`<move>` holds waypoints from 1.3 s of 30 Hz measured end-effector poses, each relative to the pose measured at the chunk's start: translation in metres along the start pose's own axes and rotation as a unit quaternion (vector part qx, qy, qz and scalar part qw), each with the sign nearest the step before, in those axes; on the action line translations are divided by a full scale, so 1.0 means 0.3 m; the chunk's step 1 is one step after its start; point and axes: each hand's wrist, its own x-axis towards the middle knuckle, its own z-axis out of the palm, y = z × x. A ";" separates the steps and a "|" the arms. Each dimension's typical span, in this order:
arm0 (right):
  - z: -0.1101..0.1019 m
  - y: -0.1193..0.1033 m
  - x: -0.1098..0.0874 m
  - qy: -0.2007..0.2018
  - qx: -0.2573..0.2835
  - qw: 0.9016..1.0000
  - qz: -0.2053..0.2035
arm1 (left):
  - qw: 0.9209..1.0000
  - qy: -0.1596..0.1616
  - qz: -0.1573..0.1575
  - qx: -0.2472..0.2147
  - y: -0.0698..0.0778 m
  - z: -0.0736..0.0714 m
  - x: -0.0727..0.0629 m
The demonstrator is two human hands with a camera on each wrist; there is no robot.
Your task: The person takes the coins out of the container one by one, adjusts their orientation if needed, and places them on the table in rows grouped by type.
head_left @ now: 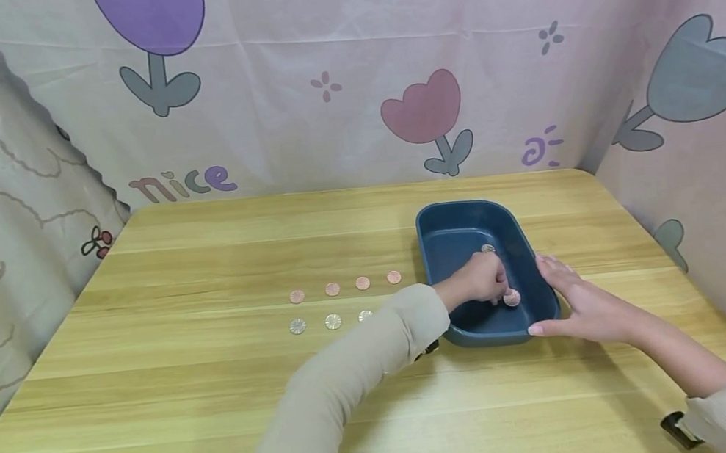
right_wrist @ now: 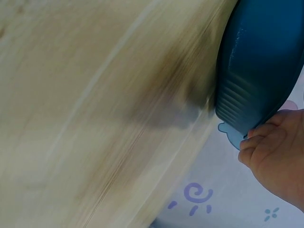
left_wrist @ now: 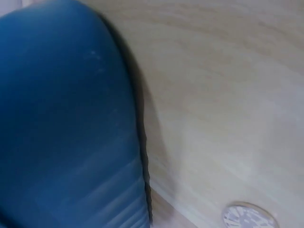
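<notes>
My left hand (head_left: 484, 278) reaches down into a dark blue plastic bin (head_left: 433, 237), its fingers curled and pointing at the bin's floor. Right beside those fingertips is a copper-coloured coin (head_left: 511, 298); I cannot tell whether they pinch it. Just beyond the knuckles, another coin (head_left: 488, 249) lies in the bin. My right hand (head_left: 587, 310) grips the bin's near right corner, thumb on the near rim and fingers along the right side. In the right wrist view, the right hand's fingers (right_wrist: 256, 142) bend against the bin's edge (right_wrist: 256, 61).
Left of the bin, a row of several copper coins (head_left: 333, 289) lies on the wooden table (head_left: 175, 394). Nearer is a row of silver-coloured coins (head_left: 333, 322), partly covered by the left sleeve (head_left: 352, 375). A patterned curtain (head_left: 300, 130) hangs behind the table.
</notes>
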 end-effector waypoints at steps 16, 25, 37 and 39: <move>-0.004 -0.010 0.004 -0.009 -0.012 1.000 0.016 | 0.986 0.067 0.022 -0.151 -0.008 -0.081 -0.126; -0.005 -0.007 0.004 -0.003 -0.022 1.000 0.004 | 0.972 0.111 0.001 -0.205 -0.060 -0.131 -0.205; -0.014 -0.015 0.003 -0.005 -0.032 0.999 -0.001 | 0.949 0.163 -0.014 -0.269 -0.157 -0.191 -0.315; -0.015 -0.015 0.004 -0.006 -0.033 0.999 -0.002 | 0.947 0.174 -0.017 -0.271 -0.181 -0.196 -0.337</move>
